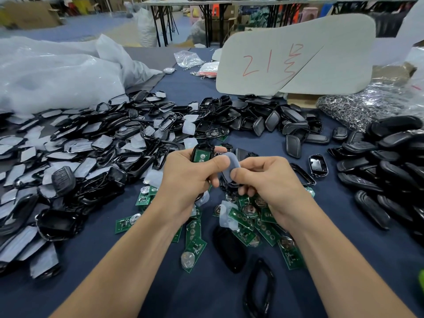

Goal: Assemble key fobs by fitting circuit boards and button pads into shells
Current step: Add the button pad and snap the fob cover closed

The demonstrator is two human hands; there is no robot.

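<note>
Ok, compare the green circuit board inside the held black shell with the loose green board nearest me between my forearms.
The green circuit board in the black plastic shell is seated and held in the left hand, partly hidden by fingers; the loose green board lies flat on the blue cloth, uncovered. The seated board shows round silver contacts; the loose board shows a black chip and a silver disc. Both are green.

I see a bench (pixel 137 283) draped in dark blue cloth, and a pale grey board (pixel 298 58) marked in red stands at its far side. Behind the board, long tables (pixel 183 3) on black folding legs cross the room. Left of the board the floor (pixel 96 26) is blue-grey. A white sack (pixel 145 26) sits on it, with cardboard boxes (pixel 29 16) further left. The light is even and soft.
</note>
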